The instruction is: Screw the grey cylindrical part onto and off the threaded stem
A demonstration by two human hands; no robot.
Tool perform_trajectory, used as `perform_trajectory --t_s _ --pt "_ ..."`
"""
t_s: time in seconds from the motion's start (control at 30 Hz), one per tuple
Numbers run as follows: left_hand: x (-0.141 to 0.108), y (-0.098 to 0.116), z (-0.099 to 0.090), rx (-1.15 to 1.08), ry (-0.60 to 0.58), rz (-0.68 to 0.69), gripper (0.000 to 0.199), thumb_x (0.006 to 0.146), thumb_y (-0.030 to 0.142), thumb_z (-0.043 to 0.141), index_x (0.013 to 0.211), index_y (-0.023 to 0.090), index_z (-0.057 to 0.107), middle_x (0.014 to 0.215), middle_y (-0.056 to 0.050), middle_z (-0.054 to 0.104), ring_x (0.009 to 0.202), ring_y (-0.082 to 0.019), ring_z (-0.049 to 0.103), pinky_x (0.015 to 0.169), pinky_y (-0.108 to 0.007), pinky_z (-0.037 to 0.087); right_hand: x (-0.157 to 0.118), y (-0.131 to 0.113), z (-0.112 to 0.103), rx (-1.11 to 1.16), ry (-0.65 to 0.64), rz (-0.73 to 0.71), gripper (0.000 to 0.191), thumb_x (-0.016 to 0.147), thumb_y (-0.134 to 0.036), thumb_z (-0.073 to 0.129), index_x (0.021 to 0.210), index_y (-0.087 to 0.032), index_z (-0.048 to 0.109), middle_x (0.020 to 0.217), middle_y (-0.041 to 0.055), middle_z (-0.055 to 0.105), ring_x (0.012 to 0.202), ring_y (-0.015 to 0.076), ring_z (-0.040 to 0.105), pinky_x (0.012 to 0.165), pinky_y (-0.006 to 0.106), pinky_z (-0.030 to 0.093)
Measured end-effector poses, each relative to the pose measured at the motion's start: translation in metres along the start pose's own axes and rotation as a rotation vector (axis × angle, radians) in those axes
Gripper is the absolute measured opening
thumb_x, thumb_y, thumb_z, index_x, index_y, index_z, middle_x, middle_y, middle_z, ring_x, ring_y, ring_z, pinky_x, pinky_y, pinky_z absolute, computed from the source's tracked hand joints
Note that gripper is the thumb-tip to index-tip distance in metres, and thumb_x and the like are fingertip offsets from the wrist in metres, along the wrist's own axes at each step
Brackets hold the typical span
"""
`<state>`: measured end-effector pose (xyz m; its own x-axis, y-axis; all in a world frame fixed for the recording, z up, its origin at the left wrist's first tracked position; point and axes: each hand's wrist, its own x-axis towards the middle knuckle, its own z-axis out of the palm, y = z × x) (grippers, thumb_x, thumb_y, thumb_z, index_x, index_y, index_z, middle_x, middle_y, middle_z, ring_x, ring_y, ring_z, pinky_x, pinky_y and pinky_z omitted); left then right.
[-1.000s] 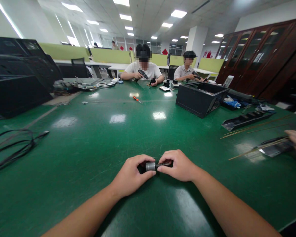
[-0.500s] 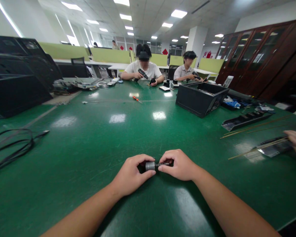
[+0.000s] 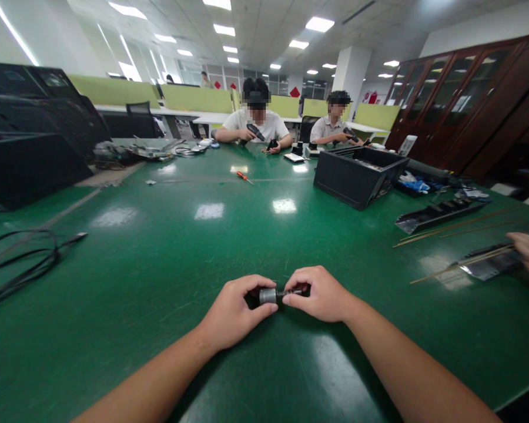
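Head view: a grey metal cylinder is pinched between thumb and fingers of the left hand, low at centre, over the green tabletop. A thin ridged shaft, beside the cylinder's end, is pinched by the right hand; whether the two are joined cannot be told. Both look stiff — the cylinder probably dense and a little slippery, best gripped around its smooth side; the shaft best held along its length, unbent. An orange-handled screwdriver is seen well beyond.
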<state>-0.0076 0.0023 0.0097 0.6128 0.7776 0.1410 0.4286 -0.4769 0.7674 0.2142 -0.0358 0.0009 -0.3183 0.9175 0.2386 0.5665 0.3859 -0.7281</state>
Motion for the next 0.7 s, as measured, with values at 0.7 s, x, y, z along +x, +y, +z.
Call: perform_trajectory --t_s 0.7 --pt "-0.0003 -0.0010 0.0000 0.012 0.042 -0.014 0.026 0.076 0.026 0.074 0.102 0.024 0.070 0.092 0.001 0.072 0.084 -0.018 0.064 0.078 -0.029 0.044 -0.0004 0.0020 -0.0001 0.000 0.015 0.030 0.010 0.082 -0.027 0.070 0.083 -0.018 0.073 0.073 0.0002 0.066 0.066 0.0125 0.058 0.062 0.023 0.041"
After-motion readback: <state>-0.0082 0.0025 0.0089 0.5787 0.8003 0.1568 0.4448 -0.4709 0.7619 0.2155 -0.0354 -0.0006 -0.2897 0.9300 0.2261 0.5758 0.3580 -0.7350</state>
